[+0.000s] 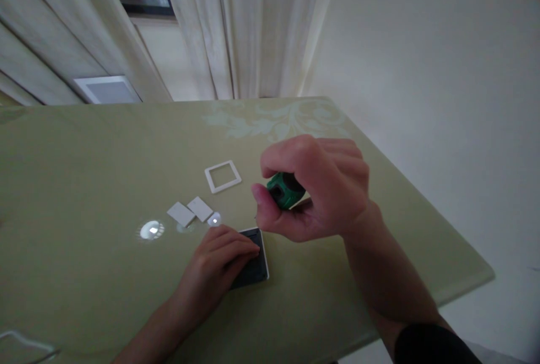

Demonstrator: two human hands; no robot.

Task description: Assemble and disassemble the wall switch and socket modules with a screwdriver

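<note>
My right hand (314, 189) is raised above the table with its fingers curled around a green and black screwdriver handle (287, 189). I see that handle nearly end-on, and its shaft is hidden. Lower and to the left, my left hand (221, 257) is closed on a dark square wall switch plate (259, 263) with a thin white rim, which lies on the table. The fingers cover much of the plate, so anything tiny under the fingertips is hidden. Beyond the hands lie a white square frame (210, 181) and two small white rectangular panels (181, 214), (199, 209).
The pale green tabletop (105, 161) has a slanting right edge with a white wall (442, 99) beside it. Curtains (270, 26) hang behind the far edge. A thin pale cord-like thing (29, 341) shows at the lower left. Bright light reflections lie on the surface.
</note>
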